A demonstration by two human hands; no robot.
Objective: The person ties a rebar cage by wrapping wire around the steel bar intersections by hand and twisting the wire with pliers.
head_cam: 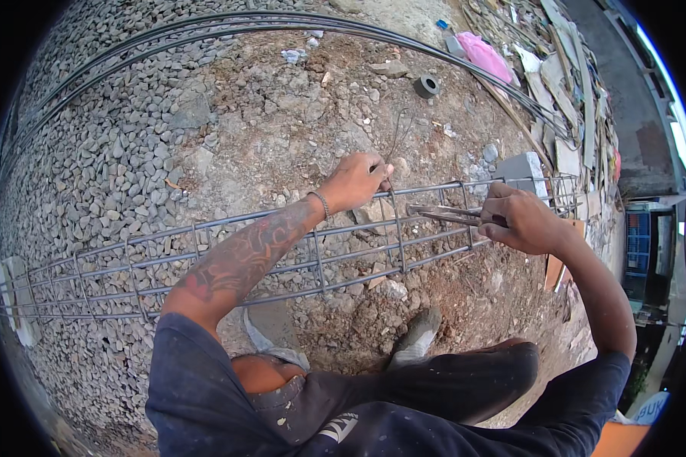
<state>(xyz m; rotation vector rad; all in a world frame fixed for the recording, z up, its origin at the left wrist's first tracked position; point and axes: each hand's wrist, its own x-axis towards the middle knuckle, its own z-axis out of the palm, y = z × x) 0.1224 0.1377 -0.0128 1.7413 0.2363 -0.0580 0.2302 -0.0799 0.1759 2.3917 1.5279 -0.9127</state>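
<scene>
A long rebar cage (401,243) of steel bars and square stirrups stretches across the view in front of my knees. My left hand (357,178) is at the cage's far top bar, its fingers pinched on thin tie wire (399,137) whose free ends stick up beyond the bar. In my right hand (520,220) are the handles of metal pincers (443,214). Their jaws point left and lie over the cage, near a stirrup and a short way from my left fingers. Whether the jaws touch the stirrup I cannot tell.
Concrete blocks stand at the cage's right end (520,168) and left end (16,303). Long loose rods (297,21) arc across the far side. A dark ring-shaped piece (427,87) lies on the soil. Gravel (120,143) covers the left; scrap wood (569,85) and a pink plastic bag (486,57) lie far right.
</scene>
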